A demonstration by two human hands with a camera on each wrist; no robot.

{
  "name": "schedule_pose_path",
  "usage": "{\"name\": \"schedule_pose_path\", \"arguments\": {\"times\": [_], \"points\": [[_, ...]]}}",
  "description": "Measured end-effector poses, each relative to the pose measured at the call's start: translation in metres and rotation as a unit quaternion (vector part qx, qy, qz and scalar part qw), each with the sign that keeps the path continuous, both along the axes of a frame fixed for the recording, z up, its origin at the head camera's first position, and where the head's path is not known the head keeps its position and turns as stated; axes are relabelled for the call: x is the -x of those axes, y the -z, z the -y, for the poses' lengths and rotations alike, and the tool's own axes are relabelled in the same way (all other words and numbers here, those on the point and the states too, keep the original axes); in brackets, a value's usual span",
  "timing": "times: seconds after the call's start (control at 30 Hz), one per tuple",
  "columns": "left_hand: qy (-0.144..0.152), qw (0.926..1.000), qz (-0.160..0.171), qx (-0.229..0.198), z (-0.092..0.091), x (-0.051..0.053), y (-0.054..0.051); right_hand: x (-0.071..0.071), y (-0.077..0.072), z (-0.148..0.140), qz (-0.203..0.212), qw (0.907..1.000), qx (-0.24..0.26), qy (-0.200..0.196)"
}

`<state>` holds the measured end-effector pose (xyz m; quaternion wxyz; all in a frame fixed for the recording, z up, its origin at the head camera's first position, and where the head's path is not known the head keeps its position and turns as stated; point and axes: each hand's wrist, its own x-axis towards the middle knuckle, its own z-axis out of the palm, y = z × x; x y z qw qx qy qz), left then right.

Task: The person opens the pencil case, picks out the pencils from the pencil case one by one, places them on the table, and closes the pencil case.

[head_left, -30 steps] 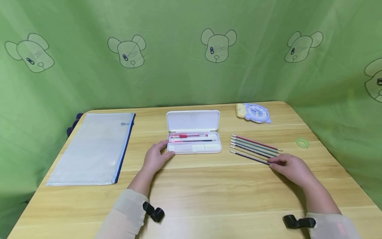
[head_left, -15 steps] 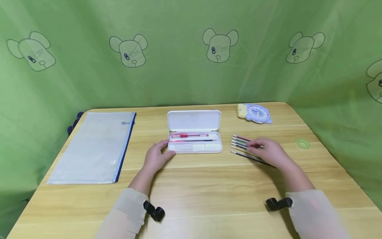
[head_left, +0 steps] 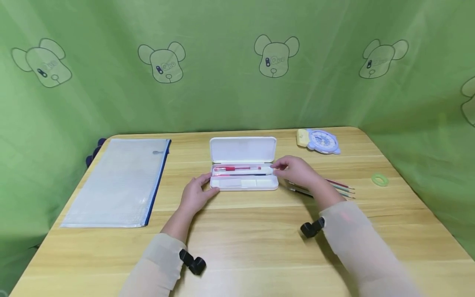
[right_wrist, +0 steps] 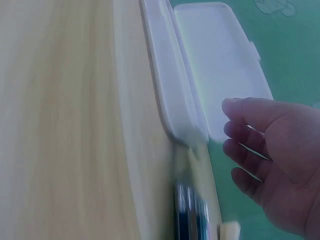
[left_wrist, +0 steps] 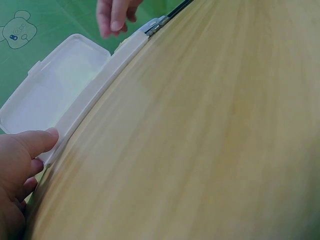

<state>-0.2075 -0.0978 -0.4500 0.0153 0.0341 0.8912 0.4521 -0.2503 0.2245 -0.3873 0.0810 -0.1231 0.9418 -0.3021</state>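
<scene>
A white pencil case (head_left: 243, 149) lies on the table with its lid raised. Inside are a red pen (head_left: 231, 168) and a slim pen-like stick, pink at one end and dark at the other. My left hand (head_left: 193, 196) holds the case's left end, thumb along its front edge in the left wrist view. Over the right end hovers my right hand (head_left: 298, 171); in the right wrist view its fingers bend loosely with nothing between them. Several pencils (head_left: 339, 187) lie side by side, partly hidden under my right hand and forearm.
A translucent zip folder (head_left: 118, 181) with a blue edge lies at the left. Toward the back right sits a lilac clock-shaped object (head_left: 323, 141) with a yellowish part. A green ring (head_left: 380, 179) lies near the right edge. A green curtain (head_left: 222, 103) hangs behind.
My right hand has moved left from the pencils' tips, across them, to the pencil case's right end. My left hand has stayed at the case.
</scene>
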Motion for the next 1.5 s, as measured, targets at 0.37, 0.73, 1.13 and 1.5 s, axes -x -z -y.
{"name": "schedule_pose_path", "arguments": {"times": [0.37, 0.73, 1.13, 1.5], "points": [[-0.007, 1.0, 0.004, 0.001, 0.0, 0.0, 0.0, 0.029, 0.004, 0.041, 0.017, 0.9971, -0.046, -0.058], [-0.003, 1.0, -0.004, 0.006, -0.001, 0.002, 0.001, 0.038, 0.005, 0.05, 0.034, 0.9874, -0.122, -0.095], [-0.006, 0.9999, -0.006, 0.006, 0.0, 0.001, 0.0, 0.036, 0.006, 0.057, 0.041, 0.9846, -0.141, -0.095], [-0.004, 0.9999, -0.012, 0.009, -0.001, 0.001, 0.0, 0.035, 0.009, 0.051, 0.015, 0.9926, -0.081, -0.088]]}}
